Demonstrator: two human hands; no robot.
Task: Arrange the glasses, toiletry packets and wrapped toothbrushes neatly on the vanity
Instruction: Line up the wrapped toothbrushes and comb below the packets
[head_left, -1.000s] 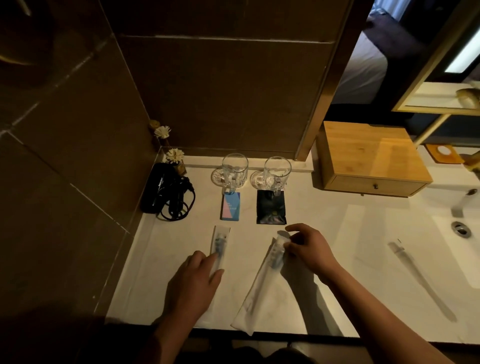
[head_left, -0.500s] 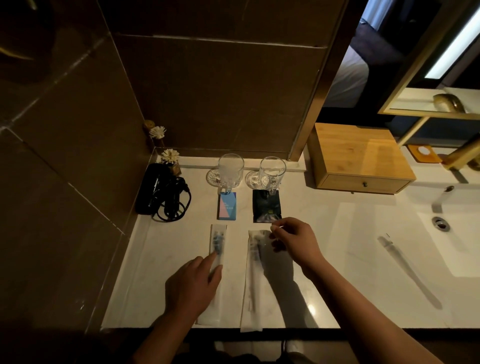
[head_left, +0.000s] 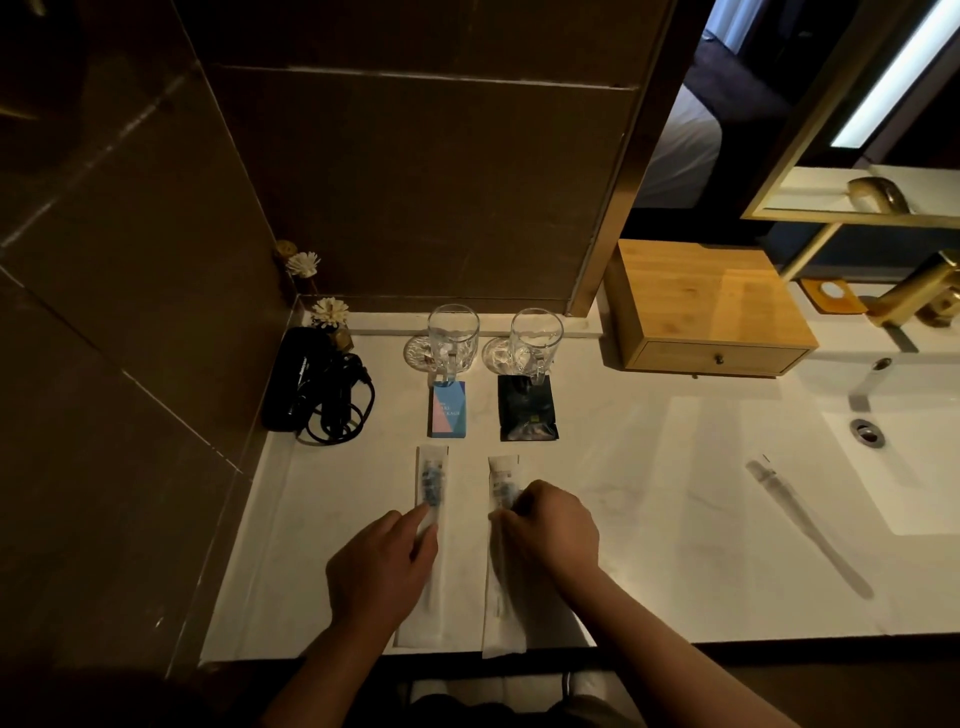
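Two wrapped toothbrushes lie parallel on the counter (head_left: 675, 493); the left hand (head_left: 382, 564) presses flat on one (head_left: 428, 499), the right hand (head_left: 550, 530) pinches the other (head_left: 503, 582).

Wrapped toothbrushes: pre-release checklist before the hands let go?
1. Left wrapped toothbrush in line below the blue packet: ok.
2. Right wrapped toothbrush in line below the black packet: ok, roughly parallel to the left one.
3. Near ends level: not ok, the right wrapper reaches slightly nearer the vanity edge.
4. Left hand and right hand flat on the wrappers: cannot tell whether they pinch or just press.
5. Left glass and right glass upright behind the packets: ok.
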